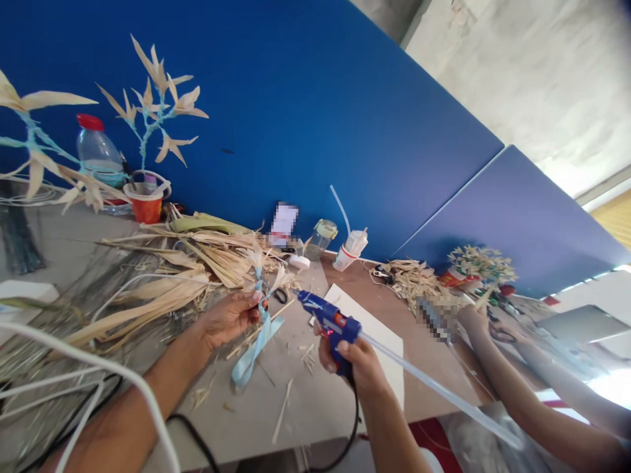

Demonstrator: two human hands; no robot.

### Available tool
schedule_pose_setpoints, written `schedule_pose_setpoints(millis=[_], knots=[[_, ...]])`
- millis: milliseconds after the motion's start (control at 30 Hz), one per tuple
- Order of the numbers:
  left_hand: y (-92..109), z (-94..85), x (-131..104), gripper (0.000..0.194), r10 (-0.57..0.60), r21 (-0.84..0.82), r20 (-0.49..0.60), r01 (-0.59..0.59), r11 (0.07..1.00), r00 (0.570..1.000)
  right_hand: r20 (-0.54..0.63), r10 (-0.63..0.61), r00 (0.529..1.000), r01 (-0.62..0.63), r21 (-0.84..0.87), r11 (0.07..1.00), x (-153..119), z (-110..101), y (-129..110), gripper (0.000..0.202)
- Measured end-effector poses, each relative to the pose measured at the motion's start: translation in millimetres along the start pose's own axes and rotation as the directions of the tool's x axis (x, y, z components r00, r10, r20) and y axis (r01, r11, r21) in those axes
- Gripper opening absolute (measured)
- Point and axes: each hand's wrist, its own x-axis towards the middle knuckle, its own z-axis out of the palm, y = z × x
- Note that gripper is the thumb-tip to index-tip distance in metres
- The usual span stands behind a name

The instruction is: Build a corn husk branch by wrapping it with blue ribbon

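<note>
My right hand (362, 368) grips a blue hot glue gun (330, 318), its nozzle pointing left toward my other hand. A long translucent glue stick (438, 387) sticks out of the gun's rear. Between the fingertips of my left hand (234, 318) is a flower stem (259, 286) wrapped in light blue, with pale dried husk petals at its top. A loose light blue ribbon (254, 358) trails down from that stem onto the table. Black-handled scissors (280, 295) lie just behind, partly hidden by the stem.
Dried corn husks (217, 253) pile at the back left. A red cup (146, 203) holds a finished husk-flower branch, near a red-capped bottle (96, 148). White cables (142, 387) cross the near left. At right, a co-worker's hands (476, 322) work beside more husks (414, 279).
</note>
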Motion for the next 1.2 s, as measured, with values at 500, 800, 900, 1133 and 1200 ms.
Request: schedule_pose_setpoints(millis=[500,800,900,1133,1200], knots=[[-4.9,-4.7,2.5,0.013,0.052,-0.009,-0.005,-0.052,0.999,0.999,0.059,0.099,0.993,-0.094,-0.079,0.992,9.9,28.7,8.2,0.056],[-6.5,-4.6,2.9,0.012,0.057,-0.054,-0.012,-0.057,0.997,0.998,0.064,0.103,0.993,-0.095,-0.118,0.988,8.7,29.8,5.3,0.057],[-5.9,-3.7,2.4,0.012,0.052,-0.053,-0.008,-0.052,0.997,0.999,0.059,0.090,0.994,-0.082,-0.132,0.988,7.6,29.0,6.7,0.056],[-7.5,-7.8,6.1,0.011,0.053,-0.047,0.012,-0.053,0.997,0.998,0.060,0.071,0.996,-0.058,-0.196,0.979,6.6,30.6,4.6,0.055],[-7.5,-7.7,6.0,0.010,0.066,-0.063,0.015,-0.065,0.996,0.998,0.059,0.057,0.997,-0.045,-0.191,0.981,5.9,32.0,3.9,0.054]])
